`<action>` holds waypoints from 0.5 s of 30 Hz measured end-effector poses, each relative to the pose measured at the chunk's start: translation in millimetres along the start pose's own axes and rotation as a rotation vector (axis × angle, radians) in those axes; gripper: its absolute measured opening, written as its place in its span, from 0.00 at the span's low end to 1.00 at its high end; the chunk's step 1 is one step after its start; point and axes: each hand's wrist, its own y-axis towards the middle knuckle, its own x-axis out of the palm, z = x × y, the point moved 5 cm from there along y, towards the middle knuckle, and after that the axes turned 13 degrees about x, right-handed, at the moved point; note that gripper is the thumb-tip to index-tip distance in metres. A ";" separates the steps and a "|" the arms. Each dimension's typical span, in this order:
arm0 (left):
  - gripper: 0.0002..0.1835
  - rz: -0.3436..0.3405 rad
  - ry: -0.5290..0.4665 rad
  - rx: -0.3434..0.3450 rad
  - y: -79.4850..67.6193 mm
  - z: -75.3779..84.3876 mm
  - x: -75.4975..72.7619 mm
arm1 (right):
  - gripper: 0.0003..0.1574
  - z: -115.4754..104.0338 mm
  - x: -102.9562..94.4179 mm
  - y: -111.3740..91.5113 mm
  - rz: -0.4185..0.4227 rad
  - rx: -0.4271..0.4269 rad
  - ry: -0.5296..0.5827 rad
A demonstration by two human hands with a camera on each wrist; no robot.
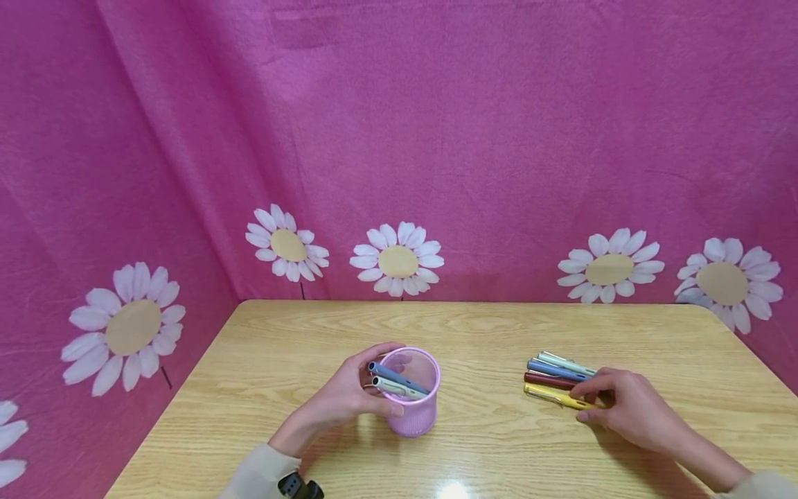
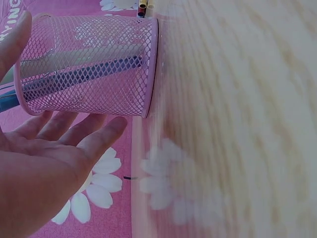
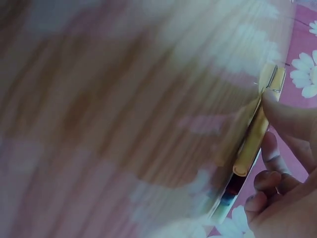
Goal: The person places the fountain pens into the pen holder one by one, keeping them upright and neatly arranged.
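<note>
A pink mesh pen holder (image 1: 416, 418) stands upright on the table, with a blue pen (image 1: 399, 377) and a pale green pen (image 1: 397, 387) leaning inside it. My left hand (image 1: 345, 395) holds the holder from its left side, thumb in front and fingers around the back. In the left wrist view the fingers (image 2: 81, 131) lie along the mesh. At the right, my right hand (image 1: 636, 409) pinches a yellow pen (image 1: 551, 396) between thumb and fingers. Beside that pen lie a dark red pen (image 1: 550, 380), another blue pen (image 1: 557, 369) and a mint pen (image 1: 564, 362).
The wooden table (image 1: 299, 346) has light grain and rounded far corners. A magenta cloth (image 1: 474, 138) with large white daisies hangs behind it and along the left. On the left wrist sits a black strap (image 1: 299, 486) at the sleeve.
</note>
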 end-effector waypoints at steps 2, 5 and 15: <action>0.46 -0.003 -0.002 0.002 0.3 0.1 0.1 | 0.18 -3.1 1.3 -0.4 0.004 -0.014 0.004; 0.46 -0.005 0.004 -0.003 0.3 -0.1 -0.2 | 0.17 -5.8 3.2 0.3 -0.012 0.005 -0.008; 0.47 -0.002 0.000 -0.012 0.2 0.6 0.4 | 0.12 -8.9 10.2 2.1 -0.087 0.083 -0.027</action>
